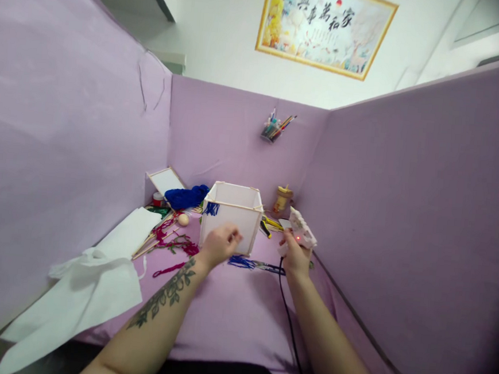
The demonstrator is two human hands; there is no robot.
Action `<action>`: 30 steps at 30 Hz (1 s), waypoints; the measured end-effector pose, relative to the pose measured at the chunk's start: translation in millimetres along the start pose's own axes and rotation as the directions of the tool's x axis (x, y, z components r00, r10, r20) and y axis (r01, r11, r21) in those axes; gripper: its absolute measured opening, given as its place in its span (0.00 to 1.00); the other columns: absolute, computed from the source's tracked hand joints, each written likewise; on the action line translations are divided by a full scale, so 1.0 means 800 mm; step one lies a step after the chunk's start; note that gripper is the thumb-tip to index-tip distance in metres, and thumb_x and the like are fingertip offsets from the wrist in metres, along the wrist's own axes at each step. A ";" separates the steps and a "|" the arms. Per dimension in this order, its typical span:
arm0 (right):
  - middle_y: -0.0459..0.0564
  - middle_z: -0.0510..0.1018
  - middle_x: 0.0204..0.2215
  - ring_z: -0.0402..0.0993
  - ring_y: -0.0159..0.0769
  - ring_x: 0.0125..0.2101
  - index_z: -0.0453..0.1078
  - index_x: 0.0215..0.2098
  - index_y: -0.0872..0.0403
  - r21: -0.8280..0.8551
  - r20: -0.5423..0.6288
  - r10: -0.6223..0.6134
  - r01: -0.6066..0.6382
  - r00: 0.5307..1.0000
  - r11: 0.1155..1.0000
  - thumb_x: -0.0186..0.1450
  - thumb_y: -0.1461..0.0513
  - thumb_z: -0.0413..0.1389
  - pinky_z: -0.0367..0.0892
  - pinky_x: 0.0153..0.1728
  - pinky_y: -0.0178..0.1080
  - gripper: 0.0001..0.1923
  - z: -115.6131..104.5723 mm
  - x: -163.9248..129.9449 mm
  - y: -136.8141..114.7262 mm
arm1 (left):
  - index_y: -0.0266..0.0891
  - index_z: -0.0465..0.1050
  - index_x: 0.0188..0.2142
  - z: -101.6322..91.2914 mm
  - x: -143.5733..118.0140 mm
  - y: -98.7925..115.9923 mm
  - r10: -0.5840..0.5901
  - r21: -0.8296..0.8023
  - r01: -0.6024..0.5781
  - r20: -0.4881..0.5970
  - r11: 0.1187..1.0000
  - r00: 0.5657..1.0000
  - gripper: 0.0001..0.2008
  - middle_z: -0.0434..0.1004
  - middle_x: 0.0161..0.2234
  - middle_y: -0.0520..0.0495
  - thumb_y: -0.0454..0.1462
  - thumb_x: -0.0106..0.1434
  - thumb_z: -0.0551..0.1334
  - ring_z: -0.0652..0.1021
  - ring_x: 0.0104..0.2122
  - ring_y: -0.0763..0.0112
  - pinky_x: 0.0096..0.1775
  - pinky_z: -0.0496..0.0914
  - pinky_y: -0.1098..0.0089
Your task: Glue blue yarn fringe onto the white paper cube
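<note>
A white box-shaped lantern frame with thin wooden edges stands upright in the middle of the table. A small blue yarn tassel hangs at its upper left corner. My left hand is in front of the box's near face, fingers curled into a pinch; whatever is between them is too small or hidden to make out. To the right of the box, my right hand is wrapped round a white glue gun with a glowing red light. Its black cord runs down toward my body.
Blue yarn, magenta yarn and thin sticks lie left of the box. White sheet material covers the left edge. Blue tassel strands, yellow-black pliers and a brown cup are nearby. Purple walls enclose the table.
</note>
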State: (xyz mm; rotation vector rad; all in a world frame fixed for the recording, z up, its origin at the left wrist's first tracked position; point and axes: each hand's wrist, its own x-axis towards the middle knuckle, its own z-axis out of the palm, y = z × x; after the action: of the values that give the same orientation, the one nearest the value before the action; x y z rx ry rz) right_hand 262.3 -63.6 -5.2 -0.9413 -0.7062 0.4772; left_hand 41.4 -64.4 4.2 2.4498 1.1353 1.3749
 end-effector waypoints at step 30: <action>0.43 0.71 0.18 0.64 0.30 0.18 0.72 0.30 0.56 -0.132 0.161 0.080 -0.059 0.984 0.989 0.51 0.50 0.65 0.59 0.19 0.33 0.19 -0.011 -0.015 0.022 | 0.38 0.64 0.34 0.011 0.022 -0.028 -0.773 -0.825 0.408 -0.053 0.391 0.632 0.14 0.70 0.23 0.56 0.36 0.48 0.64 0.70 0.18 0.79 0.20 0.58 0.79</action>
State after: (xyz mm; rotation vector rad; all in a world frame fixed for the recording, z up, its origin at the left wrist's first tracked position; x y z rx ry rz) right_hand 259.8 -67.4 -27.6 -1.0568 -0.8646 0.5825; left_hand 41.2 -34.6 1.7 0.9549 1.0413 1.6647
